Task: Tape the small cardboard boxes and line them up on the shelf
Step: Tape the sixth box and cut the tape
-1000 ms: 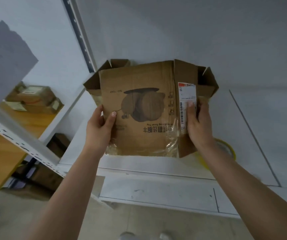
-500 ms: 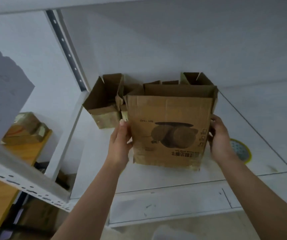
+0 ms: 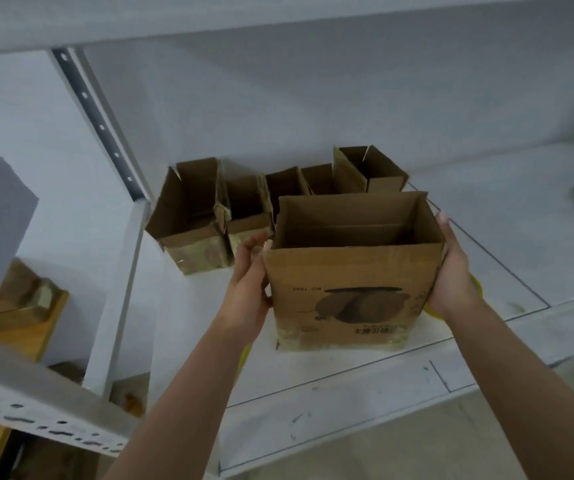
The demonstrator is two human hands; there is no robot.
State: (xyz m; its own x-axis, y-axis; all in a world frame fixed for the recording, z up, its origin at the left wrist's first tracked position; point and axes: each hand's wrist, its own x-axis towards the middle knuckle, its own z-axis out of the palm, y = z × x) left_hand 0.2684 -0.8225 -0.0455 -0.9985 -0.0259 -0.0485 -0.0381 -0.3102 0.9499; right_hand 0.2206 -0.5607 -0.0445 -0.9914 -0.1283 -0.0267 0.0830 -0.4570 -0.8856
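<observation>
Head view, progress: five open-topped boxes stand in a row at the back of the white shelf [image 3: 507, 216] — row of boxes [image 3: 278, 199]; a sixth, the printed box [image 3: 351, 271], is upright at the shelf's front, not yet in line.
Head view, grip: left hand [image 3: 249, 289] lies flat against the printed box's left wall, fingers fairly straight; right hand [image 3: 451, 271] presses its right wall, fingertips up at the rim — the box is squeezed between the palms.
Head view, left to do: I judge the printed box has to be slid back beside the others; whether more boxes wait, I cannot tell.
Head view, tape: glossy clear film shows along the bottom edges of the printed box and the leftmost box [image 3: 192, 226]; tops are open, flaps up.
Head view, material: brown corrugated card, matte, creased and dog-eared at corners; a dark print, upside down, on the front face.
Head view, shapes: rectangular, tall, thin-walled — likely light and easily dented.
Head view, tape roll: a yellow roll [image 3: 475, 289] peeks out behind the right wrist.
</observation>
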